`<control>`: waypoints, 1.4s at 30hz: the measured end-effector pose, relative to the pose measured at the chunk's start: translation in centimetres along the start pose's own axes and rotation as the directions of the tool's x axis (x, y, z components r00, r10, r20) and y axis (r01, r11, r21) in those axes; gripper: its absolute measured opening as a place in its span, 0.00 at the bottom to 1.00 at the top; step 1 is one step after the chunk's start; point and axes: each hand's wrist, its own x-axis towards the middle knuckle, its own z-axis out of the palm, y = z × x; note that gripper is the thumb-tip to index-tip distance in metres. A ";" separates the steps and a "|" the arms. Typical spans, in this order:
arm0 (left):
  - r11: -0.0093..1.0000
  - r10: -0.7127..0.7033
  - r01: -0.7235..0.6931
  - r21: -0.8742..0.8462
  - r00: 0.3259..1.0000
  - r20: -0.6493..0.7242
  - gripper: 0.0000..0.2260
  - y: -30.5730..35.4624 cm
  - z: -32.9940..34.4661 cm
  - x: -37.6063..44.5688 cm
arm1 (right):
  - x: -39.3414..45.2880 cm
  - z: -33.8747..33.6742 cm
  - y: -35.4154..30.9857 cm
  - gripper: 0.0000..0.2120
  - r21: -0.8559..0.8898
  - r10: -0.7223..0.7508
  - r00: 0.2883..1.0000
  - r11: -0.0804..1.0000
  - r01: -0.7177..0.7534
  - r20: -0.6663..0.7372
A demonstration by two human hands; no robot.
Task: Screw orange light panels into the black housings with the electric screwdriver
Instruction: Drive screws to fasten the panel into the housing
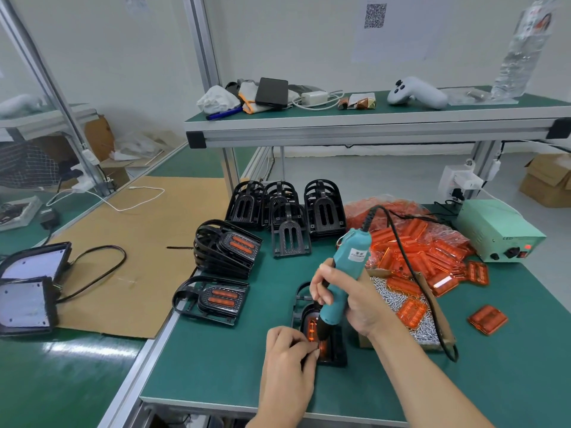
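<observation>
Right hand [349, 301] is wrapped round the teal electric screwdriver [343, 279], fingers curled on the barrel, the tool tilted with its cord end toward one o'clock and its black tip [323, 333] down on the orange light panel [315, 332]. That panel sits in the black housing [327, 350] lying flat on the green bench [216, 366], right in front of the person. Left hand [287, 356] comes in from six o'clock, fingertips [312, 347] pinched together at the panel's near left edge, just beside the tip; whether they hold a screw is too small to tell.

Out at three o'clock from the housing, a cardboard tray of silver screws [398, 307] touches the right wrist area, with the screwdriver's black cable [411, 267] looping over it. Beyond that, at one to two o'clock, a heap of loose orange panels [423, 251] spills out of a clear bag, one stray panel [487, 319] lying apart at three o'clock. The pale green power supply [494, 230] sits at two o'clock, red light showing.

At nine o'clock, a finished housing with its panel fitted [213, 299] lies flat; behind it at ten o'clock, a stack of finished ones [225, 248]. At twelve o'clock stand rows of bare black housings [287, 208]. Farther left, brown cardboard sheet [139, 242] covers the neighbouring bench. Overhead shelf [370, 118] at twelve carries a white controller [414, 94] and a charger.
</observation>
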 end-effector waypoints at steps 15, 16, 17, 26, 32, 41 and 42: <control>0.996 0.071 -0.067 0.061 0.995 -0.063 0.06 0.0 0.1 -0.6 | -2.8 -7.2 0.9 0.15 0.799 0.174 0.862 0.494 0.342 -0.476; 0.995 0.076 -0.072 0.063 0.995 -0.068 0.06 -0.1 0.1 -0.6 | -3.2 -7.4 1.6 0.15 0.803 0.195 0.855 0.488 0.341 -0.481; 0.995 0.079 -0.075 0.064 0.994 -0.074 0.06 -0.2 0.2 -0.6 | -3.5 -7.5 2.3 0.15 0.802 0.215 0.846 0.493 0.337 -0.487; 0.989 0.053 -0.052 0.140 0.999 -0.003 0.20 1.3 0.1 -0.6 | -4.5 -7.5 3.2 0.18 0.783 0.261 0.849 0.570 0.249 -0.459; 0.914 -0.120 0.066 0.400 0.987 0.111 0.29 4.1 0.2 0.3 | -4.6 -7.1 3.3 0.16 0.767 0.276 0.834 0.593 0.244 -0.478; 0.934 -0.257 0.228 0.274 0.963 0.074 0.19 5.4 -1.8 1.2 | -4.8 -7.5 3.3 0.17 0.781 0.263 0.839 0.565 0.267 -0.476; 0.943 -0.275 0.257 0.210 0.959 0.061 0.18 5.2 -2.6 1.5 | -4.8 -7.5 3.3 0.18 0.782 0.259 0.840 0.561 0.271 -0.477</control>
